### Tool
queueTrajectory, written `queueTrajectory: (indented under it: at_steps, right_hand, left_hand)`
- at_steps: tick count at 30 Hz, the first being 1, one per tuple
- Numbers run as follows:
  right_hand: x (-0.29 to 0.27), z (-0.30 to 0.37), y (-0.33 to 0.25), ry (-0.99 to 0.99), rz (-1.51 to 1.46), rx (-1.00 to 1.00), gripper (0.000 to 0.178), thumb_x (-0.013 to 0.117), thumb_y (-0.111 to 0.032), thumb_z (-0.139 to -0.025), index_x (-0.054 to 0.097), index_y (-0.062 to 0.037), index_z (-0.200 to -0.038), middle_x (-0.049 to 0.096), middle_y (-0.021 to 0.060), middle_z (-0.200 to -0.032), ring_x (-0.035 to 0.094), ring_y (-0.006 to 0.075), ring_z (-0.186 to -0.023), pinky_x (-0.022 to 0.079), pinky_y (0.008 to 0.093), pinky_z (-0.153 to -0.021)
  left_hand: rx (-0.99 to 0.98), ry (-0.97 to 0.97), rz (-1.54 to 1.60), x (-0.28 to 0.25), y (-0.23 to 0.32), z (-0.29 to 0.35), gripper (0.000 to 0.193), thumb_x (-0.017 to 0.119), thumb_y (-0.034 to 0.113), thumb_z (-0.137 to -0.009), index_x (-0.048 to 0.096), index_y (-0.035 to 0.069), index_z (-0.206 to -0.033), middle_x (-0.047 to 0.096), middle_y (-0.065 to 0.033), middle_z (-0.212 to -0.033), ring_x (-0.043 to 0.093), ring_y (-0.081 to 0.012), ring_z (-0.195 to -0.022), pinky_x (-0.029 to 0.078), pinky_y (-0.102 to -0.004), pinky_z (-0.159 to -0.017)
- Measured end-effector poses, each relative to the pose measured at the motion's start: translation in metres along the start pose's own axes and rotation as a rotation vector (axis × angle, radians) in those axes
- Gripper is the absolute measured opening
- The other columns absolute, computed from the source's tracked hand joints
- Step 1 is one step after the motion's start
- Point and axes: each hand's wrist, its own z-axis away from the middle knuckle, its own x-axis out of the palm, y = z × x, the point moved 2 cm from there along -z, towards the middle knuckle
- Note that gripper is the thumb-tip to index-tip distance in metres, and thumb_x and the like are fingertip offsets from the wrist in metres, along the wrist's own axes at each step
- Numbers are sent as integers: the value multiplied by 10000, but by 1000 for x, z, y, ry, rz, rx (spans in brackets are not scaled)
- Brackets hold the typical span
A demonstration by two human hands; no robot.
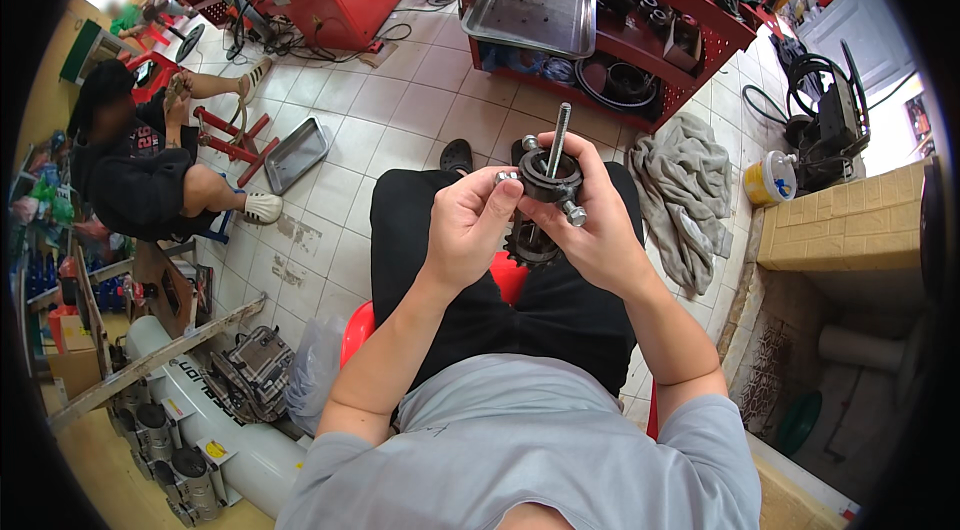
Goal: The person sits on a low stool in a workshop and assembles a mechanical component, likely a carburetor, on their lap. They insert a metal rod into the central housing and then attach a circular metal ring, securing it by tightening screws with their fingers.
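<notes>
Above my lap I hold a dark metal ring clamp (549, 188), which looks like a bearing separator. A long threaded rod (560, 138) stands up from its middle. My right hand (603, 230) is closed around the clamp's right side, near a shiny hex bolt (574, 214). My left hand (468, 227) pinches a smaller bolt end (507, 178) on the left side between thumb and fingers. Beneath the clamp hangs a toothed gear (533, 248), partly hidden by my fingers. How the gear joins the clamp is hidden.
A metal tray (530, 2) with small parts sits on a red tool cart (690, 70) ahead. A grey cloth (685, 195) lies on the floor at right, near a yellow-white bucket (770, 180). Another person (140, 145) sits at left beside a floor tray (297, 152).
</notes>
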Motion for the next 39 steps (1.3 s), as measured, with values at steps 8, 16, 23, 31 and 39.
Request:
queueTrajectory:
  at_steps: [8, 16, 23, 31, 39]
  right_hand:
    - [-3, 0, 1, -46, -82, 3, 454, 629, -31, -920, 379, -47, -1299, 569, 39, -1050, 568, 94, -948, 495, 264, -843]
    - [-3, 0, -2, -32, -279, 104, 371, 605, -56, -941, 365, -39, -1223, 566, 39, -1025, 558, 76, -948, 484, 254, -855]
    - [-1, 3, -5, -41, -311, 149, 362, 597, -22, -931, 366, -41, -1209, 554, 24, -1027, 541, 64, -953, 479, 246, -853]
    - [-3, 2, -8, -14, -319, 136, 362, 604, -14, -919, 375, -43, -1197, 544, 25, -1025, 531, 55, -957, 474, 243, -852]
    - [-3, 2, -8, -3, -321, 120, 382, 624, -11, -905, 378, -50, -1195, 540, 18, -1029, 521, 58, -945, 463, 238, -846]
  left_hand:
    - [0, 8, 46, 5, 11, -2, 244, 518, 164, -991, 655, -35, -964, 648, -20, -758, 558, -51, -666, 471, -218, -606]
    - [-101, 37, -139, 2, 15, 1, 211, 600, 94, -912, 656, -65, -1039, 670, -47, -795, 621, -69, -700, 498, -207, -570]
    - [152, 184, -551, 0, 34, -6, 314, 641, 57, -850, 610, -38, -1148, 669, -84, -935, 634, -111, -788, 491, -212, -606]
    - [346, 195, -567, -7, 30, -1, 505, 742, 85, -715, 562, 46, -1186, 611, -75, -993, 614, -172, -839, 454, -270, -646]
    - [408, 95, -765, -3, 35, -7, 389, 708, 73, -765, 580, 40, -1131, 616, -87, -966, 602, -175, -828, 445, -274, -665]
